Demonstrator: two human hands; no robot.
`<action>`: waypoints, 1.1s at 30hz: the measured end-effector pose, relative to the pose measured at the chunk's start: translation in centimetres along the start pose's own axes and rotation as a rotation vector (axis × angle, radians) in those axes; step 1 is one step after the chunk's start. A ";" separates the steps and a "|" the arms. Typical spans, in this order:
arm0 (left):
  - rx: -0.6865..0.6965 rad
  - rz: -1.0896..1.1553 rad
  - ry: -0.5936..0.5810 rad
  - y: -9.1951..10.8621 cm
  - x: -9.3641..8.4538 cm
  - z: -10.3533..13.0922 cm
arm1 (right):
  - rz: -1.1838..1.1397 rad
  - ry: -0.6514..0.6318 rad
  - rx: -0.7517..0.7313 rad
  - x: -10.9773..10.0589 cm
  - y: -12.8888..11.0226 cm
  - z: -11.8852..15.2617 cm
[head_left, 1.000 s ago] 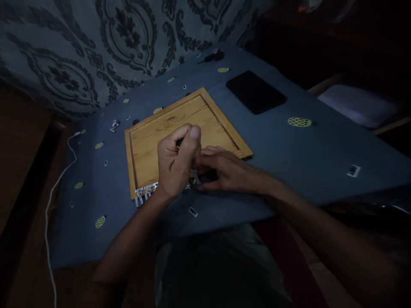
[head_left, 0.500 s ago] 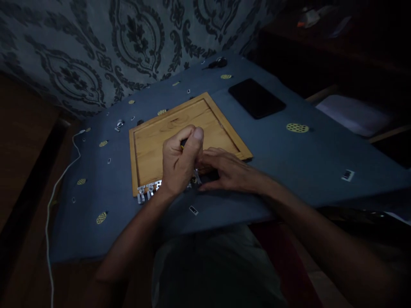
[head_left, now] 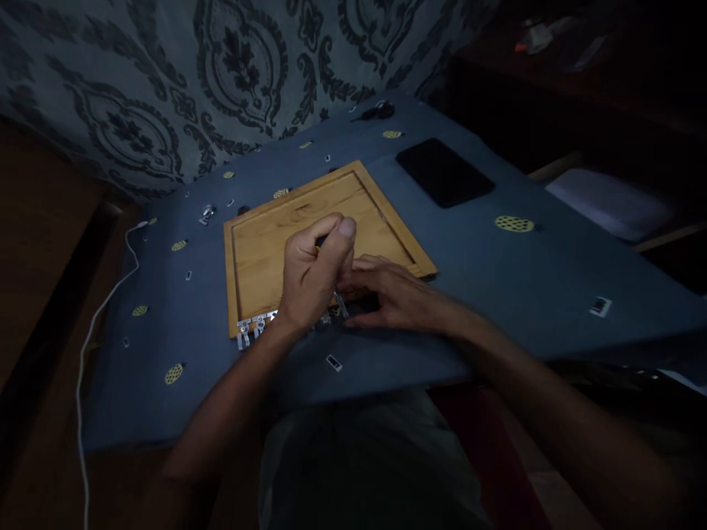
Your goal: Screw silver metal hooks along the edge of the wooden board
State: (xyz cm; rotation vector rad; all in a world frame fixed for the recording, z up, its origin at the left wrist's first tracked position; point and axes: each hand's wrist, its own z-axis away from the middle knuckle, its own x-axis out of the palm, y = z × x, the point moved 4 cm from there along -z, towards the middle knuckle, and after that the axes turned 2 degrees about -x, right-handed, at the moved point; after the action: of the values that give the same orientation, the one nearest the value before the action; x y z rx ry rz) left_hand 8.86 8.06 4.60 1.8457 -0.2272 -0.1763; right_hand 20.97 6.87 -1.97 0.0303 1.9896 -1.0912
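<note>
A framed wooden panel [head_left: 309, 199] lies flat on the cloth-covered table. Along its near edge sit several metal hinges [head_left: 244, 333], partly covered by my hands and forearm. My left hand [head_left: 317, 269] is a fist, thumb uppermost, around a screwdriver [head_left: 321, 241]; only a bit of its black and yellow handle shows, and its tip is hidden. Close against it, my right hand [head_left: 381, 291] curls over the panel's near edge, thumb and fingers about another hinge [head_left: 341, 304]. The exact contact of those fingertips is in shadow.
A dark tablet-like slab [head_left: 445, 173] lies right of the panel. One loose metal hinge [head_left: 207, 214] rests to the left, and a dark object [head_left: 381, 110] is at the back. A white cable [head_left: 107, 298] hangs over the left side. Patterned wall covering [head_left: 243, 66] stands behind.
The whole view has shifted slightly. Both hands keep nearly the same place on the panel, with the left fist turned a little.
</note>
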 end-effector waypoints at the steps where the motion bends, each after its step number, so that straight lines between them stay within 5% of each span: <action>1: 0.010 0.025 -0.037 0.0 0.1 0.0 | -0.006 -0.003 0.004 0.0 0.0 0.0; 10: 0.050 0.121 -0.156 0.0 -0.2 0.2 | -0.004 -0.001 -0.001 0.1 0.1 0.0; 18: 0.029 0.090 0.074 0.9 -2.0 0.5 | 0.018 0.000 -0.004 0.1 0.1 -0.2; 28: 0.133 0.036 0.151 4.1 -1.4 1.9 | 0.004 0.008 -0.026 0.0 0.0 0.0; 33: 0.117 0.008 0.176 3.7 -2.1 2.3 | 0.002 0.003 -0.025 0.0 0.0 0.0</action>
State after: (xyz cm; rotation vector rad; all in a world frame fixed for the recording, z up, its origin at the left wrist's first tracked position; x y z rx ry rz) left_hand 6.04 5.46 7.50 1.9638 -0.1245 0.0055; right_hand 20.98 6.90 -2.01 0.0202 2.0051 -1.0652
